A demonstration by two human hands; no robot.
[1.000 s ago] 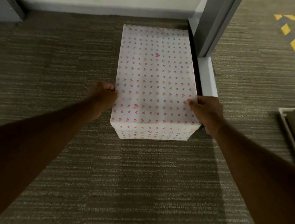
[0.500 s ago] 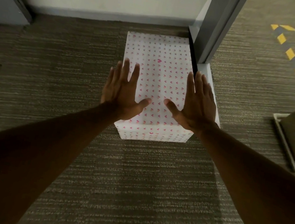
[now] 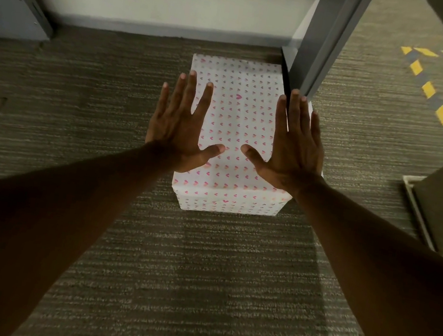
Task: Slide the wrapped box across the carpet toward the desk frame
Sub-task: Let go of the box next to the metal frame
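— How many things do you count down there?

— One wrapped box [image 3: 238,129], white with small pink hearts; one grey desk frame [image 3: 328,36] upright at its far right corner; two hands, both mine.

— And the hands?

— My left hand [image 3: 177,128] and right hand [image 3: 294,147] are both spread flat, fingers wide, palms down over the box top; neither grips anything; whether the palms touch the paper, I cannot tell.

— Where does the box sit?

— On the carpet [image 3: 195,281], long side running away from me; its far right edge is just beside the frame's foot; its far end is near the pale wall base [image 3: 153,9].

— Room to move?

— Open carpet on the left and towards me; yellow-and-black floor tape [image 3: 442,113] lies well apart on the right.
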